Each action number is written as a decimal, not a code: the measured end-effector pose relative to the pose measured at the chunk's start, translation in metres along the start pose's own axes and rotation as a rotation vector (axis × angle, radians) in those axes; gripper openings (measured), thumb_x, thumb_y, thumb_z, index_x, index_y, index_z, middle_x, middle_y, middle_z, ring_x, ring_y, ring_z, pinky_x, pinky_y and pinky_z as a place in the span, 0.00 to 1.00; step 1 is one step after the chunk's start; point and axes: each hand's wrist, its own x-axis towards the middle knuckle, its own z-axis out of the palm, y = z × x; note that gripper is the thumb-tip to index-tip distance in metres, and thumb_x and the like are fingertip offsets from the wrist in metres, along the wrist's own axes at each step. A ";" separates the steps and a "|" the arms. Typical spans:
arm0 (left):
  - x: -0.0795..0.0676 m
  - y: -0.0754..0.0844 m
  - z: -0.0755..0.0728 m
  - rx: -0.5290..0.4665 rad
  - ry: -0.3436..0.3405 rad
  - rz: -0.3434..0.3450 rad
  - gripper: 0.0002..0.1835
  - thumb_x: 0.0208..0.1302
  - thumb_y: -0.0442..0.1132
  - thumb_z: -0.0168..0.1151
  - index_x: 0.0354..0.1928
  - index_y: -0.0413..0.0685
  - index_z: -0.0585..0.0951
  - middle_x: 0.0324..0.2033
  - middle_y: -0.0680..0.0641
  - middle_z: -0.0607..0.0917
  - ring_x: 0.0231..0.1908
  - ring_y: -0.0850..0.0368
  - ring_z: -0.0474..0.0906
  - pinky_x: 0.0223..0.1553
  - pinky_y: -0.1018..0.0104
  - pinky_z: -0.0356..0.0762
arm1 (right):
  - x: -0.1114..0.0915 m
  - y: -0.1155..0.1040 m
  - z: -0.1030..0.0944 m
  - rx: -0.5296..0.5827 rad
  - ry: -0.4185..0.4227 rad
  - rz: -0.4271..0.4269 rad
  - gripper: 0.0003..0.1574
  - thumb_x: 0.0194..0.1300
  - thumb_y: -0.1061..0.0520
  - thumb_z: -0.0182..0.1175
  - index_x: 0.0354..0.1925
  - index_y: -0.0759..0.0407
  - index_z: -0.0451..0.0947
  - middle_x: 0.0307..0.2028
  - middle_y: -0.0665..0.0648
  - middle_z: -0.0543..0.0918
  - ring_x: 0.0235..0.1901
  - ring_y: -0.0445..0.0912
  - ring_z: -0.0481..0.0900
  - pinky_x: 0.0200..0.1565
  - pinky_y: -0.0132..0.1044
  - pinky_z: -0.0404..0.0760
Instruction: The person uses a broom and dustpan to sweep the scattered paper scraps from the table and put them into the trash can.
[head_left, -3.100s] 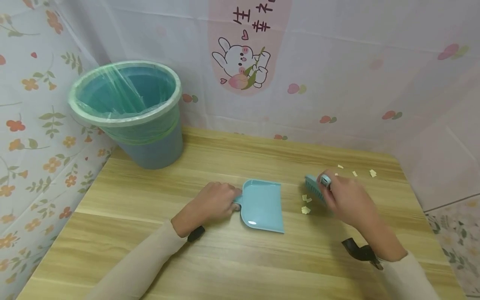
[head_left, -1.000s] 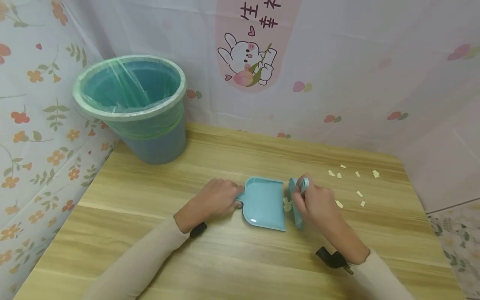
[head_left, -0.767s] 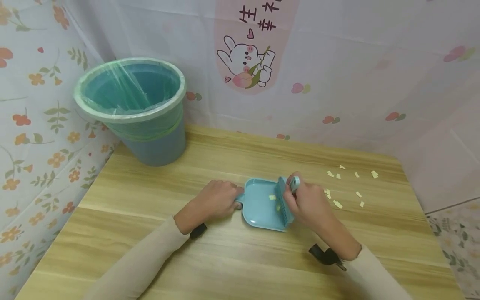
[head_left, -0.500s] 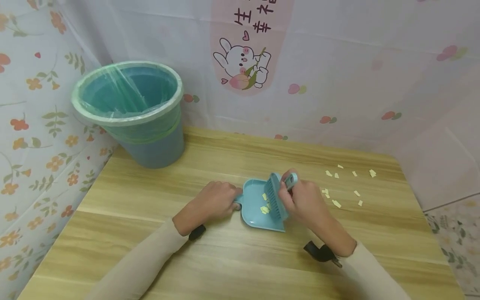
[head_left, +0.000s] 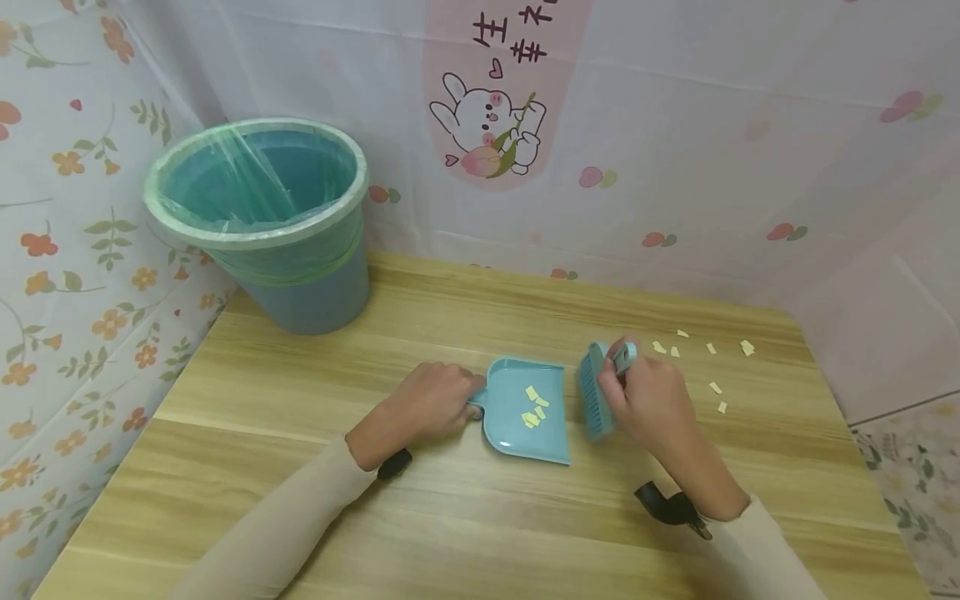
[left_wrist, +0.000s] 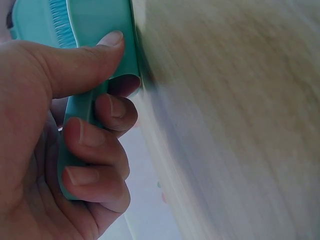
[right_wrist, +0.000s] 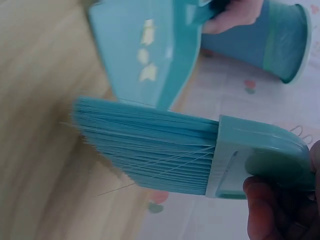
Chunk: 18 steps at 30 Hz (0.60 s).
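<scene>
My left hand (head_left: 431, 400) grips the handle of a light blue dustpan (head_left: 506, 400), which lies on the table with its open edge facing right. In the left wrist view, the thumb presses on the pan's back end and the fingers curl round the handle. Several pale yellow paper scraps (head_left: 531, 418) lie inside the pan. Just right of its open edge, my right hand (head_left: 660, 404) holds a matching blue hand brush (head_left: 595, 392) by its handle. The right wrist view shows the brush's long bristles (right_wrist: 145, 145) fanned out beside the pan.
More paper scraps (head_left: 747, 347) are scattered on the wooden table (head_left: 480, 533) beyond and right of my right hand. A blue bin (head_left: 315, 292) with a clear green liner stands at the back left. Printed cloth (head_left: 675, 125) hangs behind the table and at its left.
The brush swept leftward into the dustpan, carrying scraps from the table in with it, then moved back right, out of the pan. The left hand and pan have stayed almost in place.
</scene>
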 end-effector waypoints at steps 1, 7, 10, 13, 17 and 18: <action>0.000 0.000 0.000 -0.003 0.000 -0.001 0.08 0.76 0.42 0.69 0.45 0.45 0.87 0.30 0.53 0.81 0.28 0.59 0.71 0.29 0.64 0.72 | -0.002 0.002 0.001 -0.002 -0.003 -0.004 0.06 0.70 0.61 0.50 0.38 0.64 0.71 0.16 0.44 0.65 0.15 0.35 0.58 0.16 0.31 0.57; 0.001 -0.001 0.000 -0.013 0.003 0.001 0.08 0.76 0.42 0.69 0.47 0.45 0.87 0.32 0.52 0.83 0.29 0.58 0.73 0.31 0.63 0.74 | -0.012 0.008 0.002 0.003 -0.019 0.033 0.04 0.71 0.61 0.52 0.39 0.62 0.71 0.16 0.43 0.64 0.15 0.35 0.58 0.17 0.32 0.58; 0.001 -0.001 -0.001 -0.031 0.004 0.005 0.08 0.76 0.42 0.68 0.47 0.45 0.87 0.33 0.52 0.84 0.30 0.58 0.73 0.32 0.62 0.74 | -0.014 0.010 0.001 0.007 -0.027 0.055 0.04 0.71 0.62 0.53 0.40 0.63 0.71 0.16 0.44 0.66 0.15 0.36 0.61 0.17 0.32 0.60; 0.001 -0.001 -0.001 -0.068 -0.008 0.010 0.07 0.77 0.42 0.68 0.46 0.46 0.86 0.33 0.53 0.83 0.31 0.57 0.74 0.35 0.60 0.76 | -0.015 0.012 0.001 0.017 -0.031 0.077 0.04 0.72 0.62 0.53 0.40 0.64 0.72 0.16 0.46 0.68 0.15 0.37 0.63 0.16 0.32 0.62; 0.002 -0.002 0.001 -0.113 -0.025 0.023 0.06 0.77 0.43 0.67 0.45 0.48 0.84 0.33 0.54 0.82 0.32 0.57 0.74 0.38 0.59 0.76 | -0.018 0.015 0.001 0.026 -0.018 0.095 0.04 0.72 0.63 0.53 0.40 0.65 0.72 0.16 0.47 0.69 0.15 0.38 0.65 0.15 0.32 0.62; 0.002 -0.003 0.002 -0.118 -0.025 0.028 0.06 0.77 0.43 0.67 0.45 0.48 0.84 0.33 0.54 0.82 0.32 0.58 0.74 0.38 0.59 0.76 | -0.018 0.016 0.002 0.026 -0.011 0.096 0.04 0.72 0.63 0.53 0.40 0.65 0.72 0.16 0.47 0.69 0.15 0.38 0.65 0.15 0.32 0.62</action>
